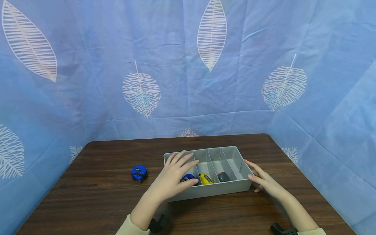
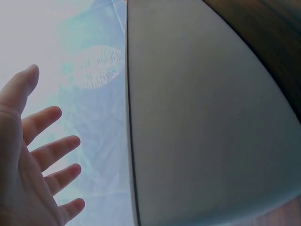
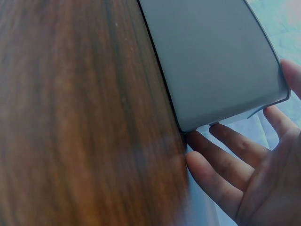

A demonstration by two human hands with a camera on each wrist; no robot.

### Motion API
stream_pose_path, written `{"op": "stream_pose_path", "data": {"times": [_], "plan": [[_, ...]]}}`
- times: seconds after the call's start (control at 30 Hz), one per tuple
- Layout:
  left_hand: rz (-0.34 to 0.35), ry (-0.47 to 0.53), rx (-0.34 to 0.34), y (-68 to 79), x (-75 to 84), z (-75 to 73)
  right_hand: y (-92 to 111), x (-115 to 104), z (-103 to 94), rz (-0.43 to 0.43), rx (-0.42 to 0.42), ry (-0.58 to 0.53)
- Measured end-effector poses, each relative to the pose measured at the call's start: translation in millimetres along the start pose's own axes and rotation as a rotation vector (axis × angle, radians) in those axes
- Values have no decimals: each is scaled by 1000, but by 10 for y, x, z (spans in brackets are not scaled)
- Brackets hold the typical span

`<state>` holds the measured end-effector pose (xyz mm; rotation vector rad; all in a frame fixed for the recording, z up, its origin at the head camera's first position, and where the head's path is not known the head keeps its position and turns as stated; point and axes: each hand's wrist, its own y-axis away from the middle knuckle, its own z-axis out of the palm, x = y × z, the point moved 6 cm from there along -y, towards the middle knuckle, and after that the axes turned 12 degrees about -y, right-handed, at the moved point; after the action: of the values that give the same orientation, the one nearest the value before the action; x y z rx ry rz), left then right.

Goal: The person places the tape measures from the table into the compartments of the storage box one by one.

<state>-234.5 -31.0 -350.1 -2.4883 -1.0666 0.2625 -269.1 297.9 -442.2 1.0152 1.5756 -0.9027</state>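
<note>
A grey compartment box [image 1: 217, 189] sits on the table. My left hand [image 1: 173, 176] is over its left end, fingers spread and nothing in them; the left wrist view shows that palm apart from the box's wall [image 2: 188, 113]. At the right end, the fingers of my right hand [image 1: 268, 184] touch the box's side, fairly straight, with the thumb by the front corner. Inside, in separate compartments, lie a blue and black object [image 1: 187, 177] partly behind my left hand, a yellow object [image 1: 206, 179], and a dark grey object with an orange bit [image 1: 224, 177].
A blue tape measure [image 1: 139, 173] lies on the dark wooden table [image 1: 97, 182], left of the box. Blue cloth [image 1: 176, 98] with white leaf prints hangs behind the table and along its sides.
</note>
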Motion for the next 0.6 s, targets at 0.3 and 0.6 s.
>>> {"op": "stream_pose_path", "data": {"times": [0.3, 0.6], "plan": [[-54, 47, -1, 101, -141, -71, 1, 2, -4, -3, 4, 4], [-72, 72, 50, 169, -271, -148, -8, 37, -10, -8, 4, -1]]}}
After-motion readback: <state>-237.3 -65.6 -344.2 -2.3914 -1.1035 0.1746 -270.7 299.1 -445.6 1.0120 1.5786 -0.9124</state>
